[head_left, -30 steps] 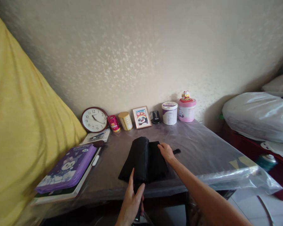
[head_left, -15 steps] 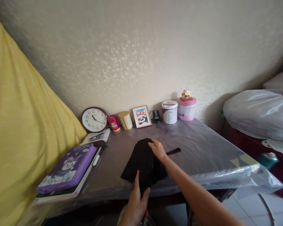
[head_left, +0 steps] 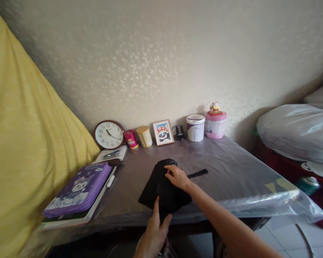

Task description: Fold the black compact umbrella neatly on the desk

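A black folding umbrella lies collapsed at the table's front edge, its fabric in loose, flat folds. My left hand is wrapped around its lower end, index finger and thumb stretched along the cloth; the handle is mostly hidden by the palm. On the upper part of the fabric, my right hand pinches a fold between thumb and fingers. A narrow black strap sticks out to the right from beneath the right wrist and rests on the table.
Plastic sheeting covers the table. Along the wall stand a clock, a pink can, a yellow can, a panda picture frame and two tubs. At left, a purple case lies on books beside a yellow curtain.
My right hand has moved slightly left, bringing a fold of the umbrella's fabric over toward the left. The left hand keeps its hold. The view has shifted slightly.
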`<control>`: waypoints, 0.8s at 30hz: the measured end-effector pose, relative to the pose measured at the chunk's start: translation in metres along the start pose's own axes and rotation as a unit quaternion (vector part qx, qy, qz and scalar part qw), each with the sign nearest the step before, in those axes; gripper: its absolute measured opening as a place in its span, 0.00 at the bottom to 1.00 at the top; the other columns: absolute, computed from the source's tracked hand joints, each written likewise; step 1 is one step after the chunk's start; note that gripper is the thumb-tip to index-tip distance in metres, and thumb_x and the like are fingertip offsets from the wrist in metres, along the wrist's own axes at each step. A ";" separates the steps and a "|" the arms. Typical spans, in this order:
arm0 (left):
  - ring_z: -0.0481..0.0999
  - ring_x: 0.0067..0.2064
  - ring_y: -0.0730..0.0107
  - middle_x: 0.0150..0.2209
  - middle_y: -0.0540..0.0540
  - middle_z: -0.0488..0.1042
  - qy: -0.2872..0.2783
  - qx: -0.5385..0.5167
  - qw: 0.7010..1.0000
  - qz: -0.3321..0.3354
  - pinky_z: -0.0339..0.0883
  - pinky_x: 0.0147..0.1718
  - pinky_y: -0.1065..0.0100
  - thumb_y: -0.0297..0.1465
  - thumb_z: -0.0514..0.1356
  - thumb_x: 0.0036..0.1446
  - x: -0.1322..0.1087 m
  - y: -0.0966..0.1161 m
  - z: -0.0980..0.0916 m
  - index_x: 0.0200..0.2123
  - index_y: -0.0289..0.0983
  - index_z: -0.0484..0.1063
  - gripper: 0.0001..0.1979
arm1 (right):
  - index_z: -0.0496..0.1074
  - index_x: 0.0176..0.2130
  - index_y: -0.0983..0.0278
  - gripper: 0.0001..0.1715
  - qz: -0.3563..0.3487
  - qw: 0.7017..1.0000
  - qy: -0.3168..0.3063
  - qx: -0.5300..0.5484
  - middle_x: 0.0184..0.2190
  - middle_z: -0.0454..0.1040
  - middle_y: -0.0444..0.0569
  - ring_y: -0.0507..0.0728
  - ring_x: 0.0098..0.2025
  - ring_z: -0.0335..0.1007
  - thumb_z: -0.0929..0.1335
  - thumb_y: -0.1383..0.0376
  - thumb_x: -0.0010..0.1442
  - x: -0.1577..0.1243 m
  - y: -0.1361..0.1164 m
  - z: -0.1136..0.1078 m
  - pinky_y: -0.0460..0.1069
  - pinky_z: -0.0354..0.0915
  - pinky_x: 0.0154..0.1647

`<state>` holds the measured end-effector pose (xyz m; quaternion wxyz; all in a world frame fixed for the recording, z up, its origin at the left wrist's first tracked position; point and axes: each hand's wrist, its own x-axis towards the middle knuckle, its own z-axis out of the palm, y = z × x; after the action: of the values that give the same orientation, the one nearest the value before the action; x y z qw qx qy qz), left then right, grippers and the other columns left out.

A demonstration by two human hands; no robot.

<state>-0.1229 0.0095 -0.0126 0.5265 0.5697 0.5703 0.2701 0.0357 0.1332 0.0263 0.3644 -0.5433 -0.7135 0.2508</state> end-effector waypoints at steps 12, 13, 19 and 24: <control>0.76 0.27 0.67 0.46 0.36 0.73 0.036 0.047 0.997 0.052 0.68 0.32 0.64 0.44 0.55 0.54 -0.013 0.027 -0.006 0.63 0.39 0.24 0.47 | 0.71 0.42 0.63 0.13 -0.219 0.960 -0.043 -0.168 0.38 0.70 0.48 0.55 0.41 0.65 0.66 0.62 0.55 -0.039 -0.024 0.011 0.48 0.63 0.44; 0.77 0.32 0.63 0.46 0.35 0.73 0.037 0.074 0.995 0.056 0.67 0.36 0.63 0.43 0.56 0.54 -0.012 0.027 -0.007 0.64 0.37 0.27 0.46 | 0.71 0.41 0.63 0.12 -0.222 0.960 -0.043 -0.164 0.38 0.70 0.48 0.55 0.41 0.65 0.66 0.64 0.55 -0.040 -0.025 0.011 0.48 0.63 0.44; 0.76 0.42 0.61 0.50 0.36 0.71 0.021 0.124 0.991 0.053 0.63 0.44 0.63 0.39 0.52 0.57 -0.006 0.020 -0.006 0.64 0.37 0.32 0.39 | 0.72 0.39 0.63 0.11 -0.198 0.978 -0.050 -0.051 0.35 0.71 0.46 0.50 0.32 0.67 0.64 0.70 0.54 -0.032 -0.017 0.003 0.45 0.64 0.37; 0.75 0.44 0.61 0.52 0.37 0.69 0.031 0.087 0.995 0.049 0.63 0.45 0.64 0.40 0.53 0.56 -0.007 0.020 -0.006 0.64 0.40 0.38 0.37 | 0.73 0.39 0.63 0.14 -0.157 0.981 0.003 -0.116 0.40 0.71 0.49 0.54 0.44 0.67 0.62 0.73 0.55 -0.006 0.001 -0.007 0.49 0.60 0.49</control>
<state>-0.1230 0.0086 0.0095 0.4431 0.6319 0.5789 0.2631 0.0426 0.1275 0.0286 0.3362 -0.4635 -0.8131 0.1044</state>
